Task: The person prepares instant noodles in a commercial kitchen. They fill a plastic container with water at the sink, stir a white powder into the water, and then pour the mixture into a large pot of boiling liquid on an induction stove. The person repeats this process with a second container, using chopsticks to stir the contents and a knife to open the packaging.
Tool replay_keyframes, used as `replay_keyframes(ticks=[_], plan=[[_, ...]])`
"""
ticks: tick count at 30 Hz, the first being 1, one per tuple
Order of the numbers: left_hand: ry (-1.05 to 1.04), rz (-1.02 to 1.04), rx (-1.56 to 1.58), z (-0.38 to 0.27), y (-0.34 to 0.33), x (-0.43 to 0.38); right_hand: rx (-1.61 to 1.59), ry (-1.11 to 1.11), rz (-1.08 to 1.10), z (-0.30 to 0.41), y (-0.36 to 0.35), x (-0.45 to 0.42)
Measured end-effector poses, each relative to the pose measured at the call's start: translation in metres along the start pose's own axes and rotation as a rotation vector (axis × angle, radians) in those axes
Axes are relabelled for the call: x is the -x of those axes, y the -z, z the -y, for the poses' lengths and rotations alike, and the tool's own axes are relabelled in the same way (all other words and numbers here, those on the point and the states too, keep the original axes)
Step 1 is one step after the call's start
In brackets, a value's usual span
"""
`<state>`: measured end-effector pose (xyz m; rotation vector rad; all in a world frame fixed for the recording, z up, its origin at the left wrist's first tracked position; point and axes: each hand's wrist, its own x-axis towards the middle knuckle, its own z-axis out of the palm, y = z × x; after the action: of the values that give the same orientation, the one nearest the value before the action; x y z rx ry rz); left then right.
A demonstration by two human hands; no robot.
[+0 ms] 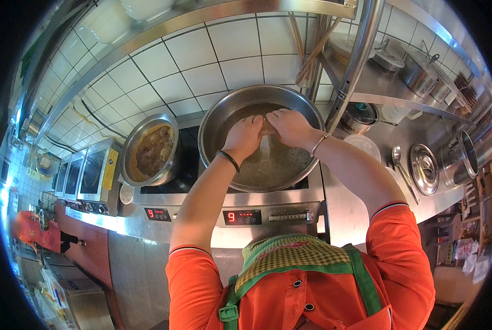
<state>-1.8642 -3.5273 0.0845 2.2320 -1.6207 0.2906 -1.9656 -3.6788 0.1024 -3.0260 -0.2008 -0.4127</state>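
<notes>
A wide steel pot (208, 123) of cloudy liquid stands on the cooktop in front of me. Above its middle, my left hand (244, 134) and my right hand (291, 128) meet, fingers curled around a small brownish-pink thing (267, 126). My fingers cover much of it, and I cannot tell what it is. A pale whitish streak (265, 150) runs down from below it to the liquid; whether it is poured liquid or something solid is unclear. To the left, a smaller steel pot (126, 159) holds brown, foamy contents.
Induction cooktop controls (242, 217) glow red at the front edge. On the right counter lie a steel ladle (405, 173), a round lid (423, 169) and a tall steel pot (456, 161). A metal post (355, 62) rises behind. Another person (41, 231) stands far left.
</notes>
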Motion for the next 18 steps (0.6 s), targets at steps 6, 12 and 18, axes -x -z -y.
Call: replay_keyframes(ticks=[6, 12, 18], plan=[[0.030, -0.076, 0.104, 0.000, 0.009, 0.004, -0.075, -0.016, -0.132, 0.003, 0.003, 0.005], [0.081, -0.002, 0.073, 0.000, 0.004, 0.006, -0.129, -0.048, -0.051, 0.002, -0.002, 0.001], [0.053, 0.027, 0.009, 0.001, 0.002, 0.006, -0.064, 0.019, -0.089, 0.001, -0.006, 0.001]])
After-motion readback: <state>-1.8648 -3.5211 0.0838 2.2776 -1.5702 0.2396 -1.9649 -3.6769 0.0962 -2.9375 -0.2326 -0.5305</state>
